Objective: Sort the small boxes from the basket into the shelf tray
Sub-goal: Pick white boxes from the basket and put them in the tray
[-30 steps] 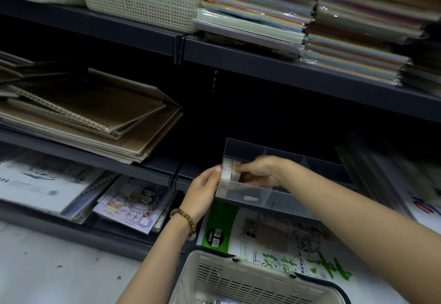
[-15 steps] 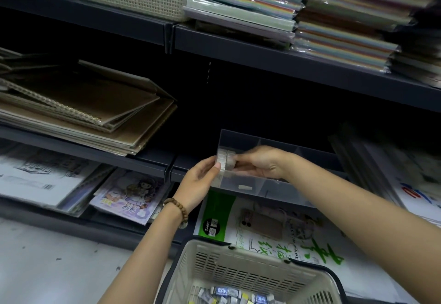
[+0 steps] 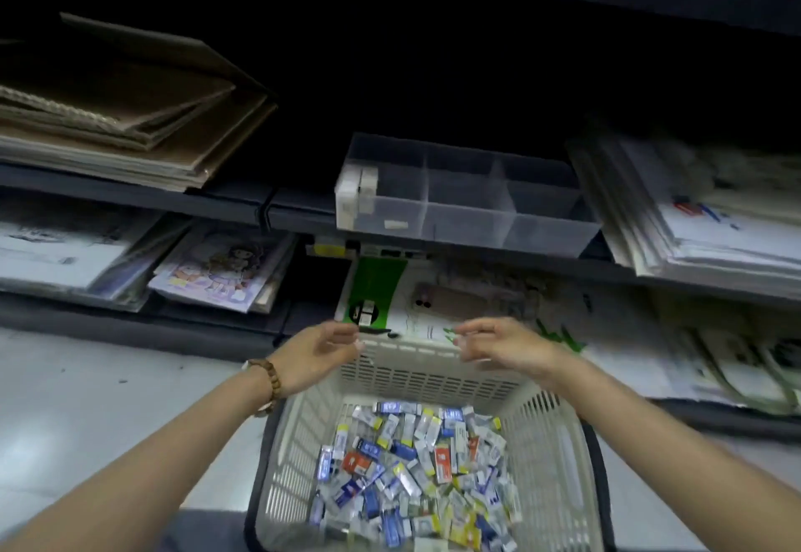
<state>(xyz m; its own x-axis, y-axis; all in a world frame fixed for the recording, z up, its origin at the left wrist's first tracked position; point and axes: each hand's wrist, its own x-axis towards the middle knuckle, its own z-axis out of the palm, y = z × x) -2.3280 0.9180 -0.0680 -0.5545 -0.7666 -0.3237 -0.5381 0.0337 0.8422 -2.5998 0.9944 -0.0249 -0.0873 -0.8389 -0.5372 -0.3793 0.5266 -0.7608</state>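
Note:
A cream plastic basket sits low in front of me, its bottom covered with several small boxes in blue, red, yellow and white. A clear divided tray stands on the middle shelf above it. White small boxes stand stacked in the tray's left compartment. My left hand and my right hand hover over the basket's far rim, fingers loosely curled, holding nothing. Both are well below the tray.
Brown sketch pads lie stacked on the shelf at left. Paper packs lean at right of the tray. Printed packs fill the lower shelf. The pale floor lies to the left.
Both hands have let go of the white boxes in the tray's left compartment and dropped down to the basket rim. The view has tilted down, showing the basket's contents.

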